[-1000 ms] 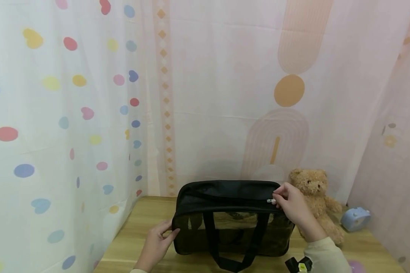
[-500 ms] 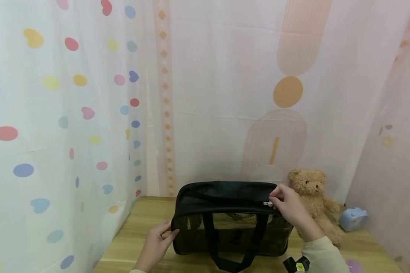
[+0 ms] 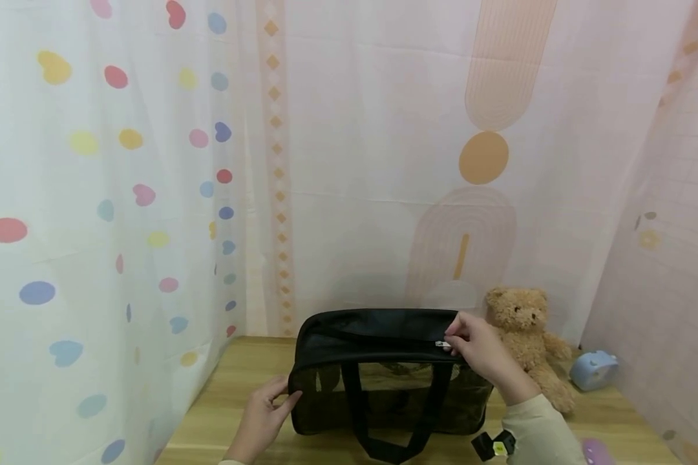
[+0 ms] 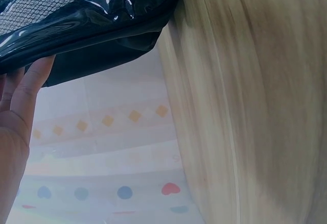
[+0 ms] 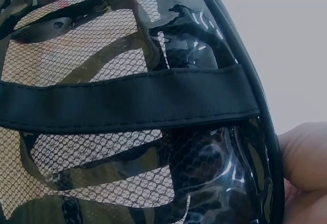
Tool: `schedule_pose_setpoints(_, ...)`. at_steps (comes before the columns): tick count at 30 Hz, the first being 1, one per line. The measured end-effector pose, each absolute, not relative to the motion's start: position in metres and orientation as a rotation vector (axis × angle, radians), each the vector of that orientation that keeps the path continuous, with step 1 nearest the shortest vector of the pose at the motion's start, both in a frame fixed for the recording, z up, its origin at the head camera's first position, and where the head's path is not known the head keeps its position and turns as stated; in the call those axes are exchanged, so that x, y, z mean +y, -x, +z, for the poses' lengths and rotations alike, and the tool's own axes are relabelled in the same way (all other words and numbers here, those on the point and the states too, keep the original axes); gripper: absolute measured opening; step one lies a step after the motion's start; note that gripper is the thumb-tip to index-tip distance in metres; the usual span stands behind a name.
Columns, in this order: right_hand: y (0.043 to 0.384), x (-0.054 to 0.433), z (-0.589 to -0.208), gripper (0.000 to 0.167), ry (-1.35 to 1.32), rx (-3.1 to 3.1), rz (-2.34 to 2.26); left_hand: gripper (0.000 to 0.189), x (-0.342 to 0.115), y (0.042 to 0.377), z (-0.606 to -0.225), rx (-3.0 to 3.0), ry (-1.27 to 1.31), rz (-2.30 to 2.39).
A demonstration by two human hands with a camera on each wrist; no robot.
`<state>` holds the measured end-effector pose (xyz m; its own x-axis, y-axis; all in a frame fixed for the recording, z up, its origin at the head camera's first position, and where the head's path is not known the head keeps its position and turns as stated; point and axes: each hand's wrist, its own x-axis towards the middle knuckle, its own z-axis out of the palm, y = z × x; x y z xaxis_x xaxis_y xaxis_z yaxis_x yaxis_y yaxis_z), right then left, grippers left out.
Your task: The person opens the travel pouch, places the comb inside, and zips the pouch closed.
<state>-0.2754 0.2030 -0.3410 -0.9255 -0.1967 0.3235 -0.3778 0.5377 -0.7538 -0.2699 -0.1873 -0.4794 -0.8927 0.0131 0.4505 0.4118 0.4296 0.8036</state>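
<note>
A black bag [image 3: 384,374] with clear front panel, mesh and strap handle [image 3: 395,445] stands upright on the wooden table in the head view. My left hand [image 3: 262,413] grips its left end, thumb on the front edge and fingers round the side; in the left wrist view the fingers [image 4: 31,83] lie against the black edging. At the top right, my right hand [image 3: 479,345] pinches the silver zipper pull [image 3: 441,344] between thumb and fingertips. The right wrist view has the bag's clear panel [image 5: 204,157] up close, with part of that hand [image 5: 306,173] behind its edge.
A tan teddy bear [image 3: 518,316] sits just behind the right hand. To its right stands a light blue clock [image 3: 594,370]. A purple object [image 3: 596,452] shows at the lower right. Patterned curtains [image 3: 355,161] hang behind and beside the table [image 3: 227,387].
My right hand has moved a little to the left along the bag's top, bringing the zipper pull with it. The left hand keeps its place on the bag's end.
</note>
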Motion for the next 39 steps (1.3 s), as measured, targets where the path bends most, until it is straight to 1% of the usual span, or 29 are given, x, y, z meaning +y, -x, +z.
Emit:
schedule_pose_setpoints(16,0.276,0.186,-0.329,0.009,-0.479,-2.604,1.269,0.038,-0.188,0.270,-0.479,-2.291,0.356,-1.457)
schedule_pose_setpoints(24,0.276,0.175,-0.322,0.010,-0.489,-2.649,1.226,0.037,-0.187,0.270,-0.478,-2.286,0.350,-1.472)
schedule_pose_setpoints(34,0.281,0.166,-0.327,0.011,-0.475,-2.654,1.222,0.035,-0.187,0.271,-0.479,-2.315,0.356,-1.464)
schedule_pose_setpoints(39,0.282,0.164,-0.329,0.009,-0.454,-2.630,1.253,0.037,-0.187,0.271,-0.480,-2.340,0.341,-1.483)
